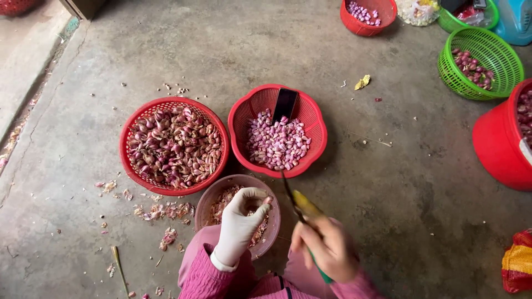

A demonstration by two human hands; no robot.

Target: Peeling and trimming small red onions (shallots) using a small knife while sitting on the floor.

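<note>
green basket (501,83) (shallots inside) | red bucket (496,144) | far red basket (360,25) | dark phone (285,103)

Your right hand (327,249) motion-blurred; grip on yellow-handled knife (303,207) hard to read, blade thin, tip lost against red basket of peeled shallots (277,130). Whatever your gloved left hand (241,221) pinches too small to tell. Pink bowl (213,202) partly hidden under that hand. Dark phone (285,103) half buried in peeled shallots. Red bucket (499,144) cut by right edge; red-yellow sack (518,260) too. Top edge crops far red basket (366,25), second green basket (451,22).
</note>
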